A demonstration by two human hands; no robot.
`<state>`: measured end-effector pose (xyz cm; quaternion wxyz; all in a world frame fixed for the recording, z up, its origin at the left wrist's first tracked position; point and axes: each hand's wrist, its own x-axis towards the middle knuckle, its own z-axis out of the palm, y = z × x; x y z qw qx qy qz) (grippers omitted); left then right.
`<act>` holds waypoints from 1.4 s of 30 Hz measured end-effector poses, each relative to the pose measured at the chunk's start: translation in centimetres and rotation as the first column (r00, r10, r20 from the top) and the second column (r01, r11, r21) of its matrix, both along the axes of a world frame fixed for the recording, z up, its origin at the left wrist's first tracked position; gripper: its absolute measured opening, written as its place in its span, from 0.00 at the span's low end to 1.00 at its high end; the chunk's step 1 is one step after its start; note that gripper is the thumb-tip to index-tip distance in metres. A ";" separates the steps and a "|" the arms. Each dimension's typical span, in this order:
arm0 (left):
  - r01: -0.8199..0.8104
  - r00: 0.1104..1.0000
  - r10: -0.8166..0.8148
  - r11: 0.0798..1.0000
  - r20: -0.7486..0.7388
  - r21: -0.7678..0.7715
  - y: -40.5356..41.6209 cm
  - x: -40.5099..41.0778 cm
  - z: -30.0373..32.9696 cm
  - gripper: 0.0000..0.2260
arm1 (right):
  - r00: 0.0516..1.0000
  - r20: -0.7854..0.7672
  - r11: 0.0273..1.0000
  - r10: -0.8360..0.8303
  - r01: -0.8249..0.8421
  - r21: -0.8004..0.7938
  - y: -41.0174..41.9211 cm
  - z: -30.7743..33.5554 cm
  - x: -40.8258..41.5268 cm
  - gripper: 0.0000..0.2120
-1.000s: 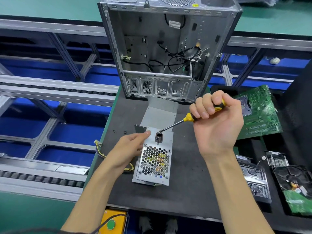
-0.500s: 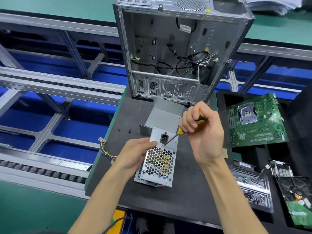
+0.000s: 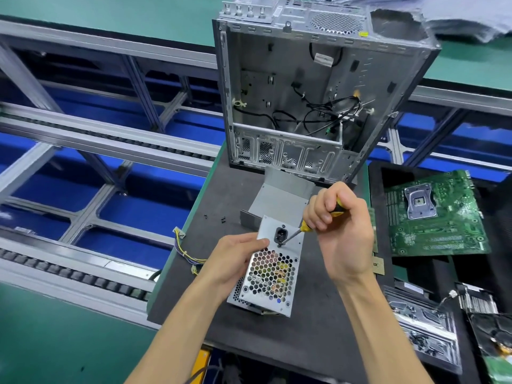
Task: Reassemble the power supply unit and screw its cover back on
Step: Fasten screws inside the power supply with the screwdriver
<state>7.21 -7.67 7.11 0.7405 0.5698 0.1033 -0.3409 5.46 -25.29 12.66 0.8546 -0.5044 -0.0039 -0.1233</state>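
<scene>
1. My right hand, gripping the screwdriver, has brought its tip down from above the socket onto a screw just below it.
2. My left hand holds the power supply unit at the worktop's centre, thumb on its 9 o'clock edge; driving can begin.

Power supply unit on the tabletop

Silver power supply unit stands tilted, honeycomb grille and black socket facing up; yellow-handled screwdriver tip touches below the socket.

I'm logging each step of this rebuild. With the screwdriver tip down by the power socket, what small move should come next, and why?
Probably turn the screwdriver to drive the screw just below the socket. Its tip sits there, the right hand grips the handle, and the left hand holds the power supply unit by its side.
</scene>
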 end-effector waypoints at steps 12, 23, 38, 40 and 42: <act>-0.060 0.998 0.059 0.998 -0.037 -0.022 0.2 -0.2 0.1 0.08 | 0.997 0.018 0.977 0.073 -0.068 -0.201 0.9 0.3 0.1 0.15; -0.084 0.996 0.083 0.995 -0.029 -0.058 0.2 -0.1 -0.4 0.08 | 0.995 -0.013 0.963 0.096 -0.096 -0.253 2.3 1.0 0.6 0.08; -0.116 0.993 0.116 0.991 -0.006 -0.069 -0.2 -0.4 -1.0 0.08 | 0.997 -0.027 0.926 0.069 -0.074 -0.371 3.5 1.5 1.1 0.10; -0.119 0.993 0.119 0.990 -0.007 -0.074 -0.1 -0.4 -1.0 0.07 | 0.994 -0.042 0.924 0.099 -0.107 -0.367 3.3 1.3 1.1 0.17; -0.122 0.993 0.122 0.989 -0.010 -0.078 -0.1 -0.4 -1.1 0.07 | 0.992 -0.039 0.912 0.116 -0.123 -0.391 3.2 1.2 0.9 0.16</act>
